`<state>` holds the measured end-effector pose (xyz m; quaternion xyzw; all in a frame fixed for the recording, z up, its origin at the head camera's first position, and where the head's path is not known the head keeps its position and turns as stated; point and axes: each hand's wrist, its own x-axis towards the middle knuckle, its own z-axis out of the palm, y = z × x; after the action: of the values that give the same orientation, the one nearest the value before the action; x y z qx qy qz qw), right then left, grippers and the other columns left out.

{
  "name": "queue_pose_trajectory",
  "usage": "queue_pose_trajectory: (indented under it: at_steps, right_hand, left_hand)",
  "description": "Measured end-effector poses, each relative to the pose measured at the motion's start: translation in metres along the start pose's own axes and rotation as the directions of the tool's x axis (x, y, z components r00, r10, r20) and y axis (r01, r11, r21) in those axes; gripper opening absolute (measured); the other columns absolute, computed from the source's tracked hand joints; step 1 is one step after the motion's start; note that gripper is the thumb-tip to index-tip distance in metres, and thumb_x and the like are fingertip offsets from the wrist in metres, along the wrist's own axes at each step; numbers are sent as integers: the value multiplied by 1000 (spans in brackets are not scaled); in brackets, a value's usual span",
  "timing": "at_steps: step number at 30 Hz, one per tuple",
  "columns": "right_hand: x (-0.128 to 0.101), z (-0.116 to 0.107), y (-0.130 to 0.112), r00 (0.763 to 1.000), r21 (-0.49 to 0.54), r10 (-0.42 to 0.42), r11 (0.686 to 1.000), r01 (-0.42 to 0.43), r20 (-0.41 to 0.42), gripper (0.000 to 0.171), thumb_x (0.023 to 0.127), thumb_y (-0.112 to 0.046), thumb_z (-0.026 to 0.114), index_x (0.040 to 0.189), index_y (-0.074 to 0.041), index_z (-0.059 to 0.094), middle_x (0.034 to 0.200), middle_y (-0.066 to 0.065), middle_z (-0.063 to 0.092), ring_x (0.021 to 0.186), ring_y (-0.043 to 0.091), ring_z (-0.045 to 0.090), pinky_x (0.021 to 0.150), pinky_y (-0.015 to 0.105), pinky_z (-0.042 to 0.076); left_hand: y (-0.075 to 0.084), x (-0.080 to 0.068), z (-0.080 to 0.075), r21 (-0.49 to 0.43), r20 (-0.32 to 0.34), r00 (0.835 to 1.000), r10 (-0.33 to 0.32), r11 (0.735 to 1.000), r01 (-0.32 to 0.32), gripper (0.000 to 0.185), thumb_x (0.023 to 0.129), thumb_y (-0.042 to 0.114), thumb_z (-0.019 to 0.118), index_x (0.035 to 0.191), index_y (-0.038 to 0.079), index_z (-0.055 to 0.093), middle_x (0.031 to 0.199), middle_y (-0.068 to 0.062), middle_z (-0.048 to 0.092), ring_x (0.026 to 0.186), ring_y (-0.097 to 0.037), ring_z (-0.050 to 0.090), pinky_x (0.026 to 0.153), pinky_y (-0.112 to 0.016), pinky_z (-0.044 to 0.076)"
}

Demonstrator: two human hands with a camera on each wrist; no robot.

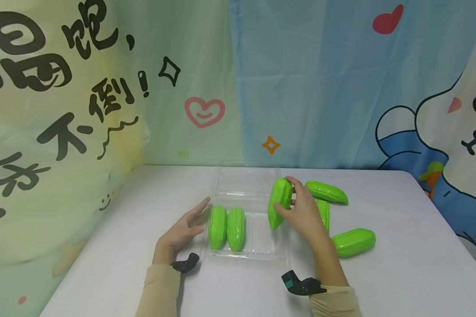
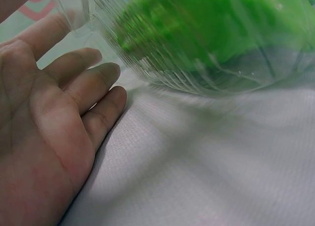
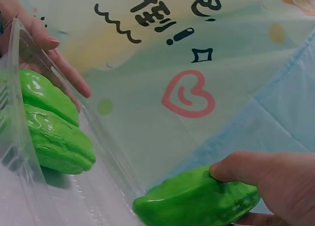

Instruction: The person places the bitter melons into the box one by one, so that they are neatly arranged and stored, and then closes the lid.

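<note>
A clear plastic clamshell box (image 1: pixel 258 253) lies with its lid folded back on the table. Two glossy green gourd-like pieces (image 1: pixel 236 229) lie side by side in its left half. My right hand (image 1: pixel 303 215) grips another such green gourd-like piece (image 1: pixel 279 202) between thumb and fingers, over the right side of the box. In the right wrist view the thumb presses on top of that piece. My left hand (image 1: pixel 184 231) is at the box's left wall, fingers extended and holding nothing; the left wrist view shows its palm and fingertips (image 2: pixel 118 93) right beside the ribbed plastic.
To the right of the box lie three more green pieces: one at the back (image 1: pixel 327 192), one partly behind my right hand (image 1: pixel 323 213), and one nearer the front (image 1: pixel 355 242). A printed curtain (image 1: pixel 301 88) hangs behind the white table (image 1: pixel 404 273).
</note>
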<state>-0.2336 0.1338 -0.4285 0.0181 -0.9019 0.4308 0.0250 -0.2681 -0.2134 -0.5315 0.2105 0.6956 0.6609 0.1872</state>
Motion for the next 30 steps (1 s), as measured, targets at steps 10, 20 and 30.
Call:
queue_pose_trajectory:
  at_steps: [10, 20, 30]
  right_hand:
    - [1, 9, -4, 999, 39, 1, 999, -2, 36, 80, 83, -21, 72, 148, -12, 27, 131, 19, 51, 115, 34, 58, 92, 41, 54]
    - [1, 18, -4, 998, 36, -10, 999, 8, 55, 75, 83, -22, 72, 146, -15, 31, 132, 18, 52, 114, 32, 60, 91, 41, 54]
    - [3, 30, -6, 998, 27, 4, 1000, -5, 57, 70, 84, -23, 72, 143, -16, 34, 130, 16, 53, 112, 31, 61, 90, 39, 55]
  left_hand:
    - [2, 0, 2, 4, -12, 1000, -19, 1000, 19, 92, 77, 36, 77, 151, 30, 24, 160, 6, 15, 149, -26, 9, 118, -53, 3]
    - [2, 0, 2, 18, -20, 999, -26, 999, 26, 92, 76, 38, 77, 151, 30, 23, 160, 6, 14, 149, -26, 9, 118, -54, 4]
    - [2, 0, 2, 12, -18, 1000, -23, 1000, 23, 92, 76, 37, 77, 151, 29, 24, 160, 7, 14, 149, -26, 9, 118, -55, 3]
